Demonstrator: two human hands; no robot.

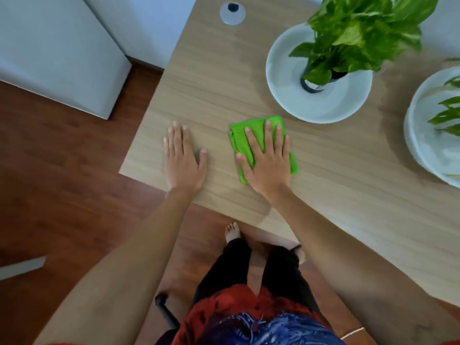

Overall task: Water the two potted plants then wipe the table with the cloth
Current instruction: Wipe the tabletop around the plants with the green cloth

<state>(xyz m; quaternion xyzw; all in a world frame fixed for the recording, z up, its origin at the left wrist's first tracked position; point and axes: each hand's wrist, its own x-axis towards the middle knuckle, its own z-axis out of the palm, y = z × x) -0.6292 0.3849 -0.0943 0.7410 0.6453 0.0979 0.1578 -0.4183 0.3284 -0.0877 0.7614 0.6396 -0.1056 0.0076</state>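
Note:
A folded bright green cloth [242, 136] lies on the light wooden table [214, 78] near its front edge. My right hand [267, 160] presses flat on the cloth, fingers spread over it. To the left, my left hand [181, 158] rests palm down on the bare wood, fingers apart, holding nothing. One potted plant [358, 38] with broad green leaves stands in a white dish [286, 78] just beyond the cloth. A second plant [448, 115] in another white dish [418, 135] is cut off by the right edge.
A round silver cable grommet [232, 12] sits in the table at the back. White cabinets [57, 53] stand to the left over a dark wooden floor [62, 183]. The table's left corner [122, 171] is close to my left hand. A chair armrest [164, 310] shows below.

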